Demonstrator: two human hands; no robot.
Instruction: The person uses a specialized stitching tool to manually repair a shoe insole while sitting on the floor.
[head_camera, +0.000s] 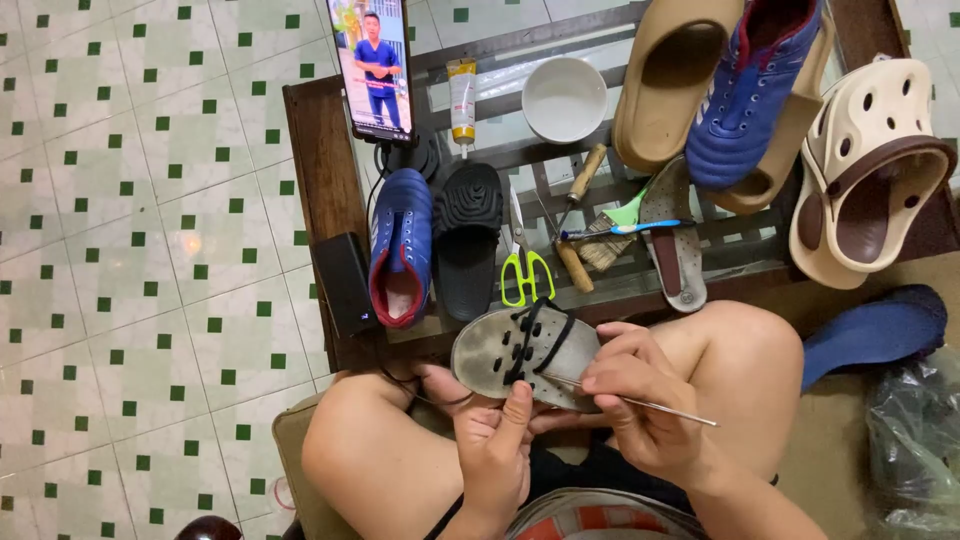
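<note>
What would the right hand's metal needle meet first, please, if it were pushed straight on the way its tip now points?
The right hand holds the needle pointing left across the grey sole. Pushed on, it would probably meet the black lace on that sole, then the left hand's thumb; depth is unclear.

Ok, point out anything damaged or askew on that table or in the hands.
The grey sandal sole in the left hand has black straps hanging loose from its holes. The right hand holds a thin metal awl against it. On the glass table, a blue shoe lies tilted across a tan slide.
</note>
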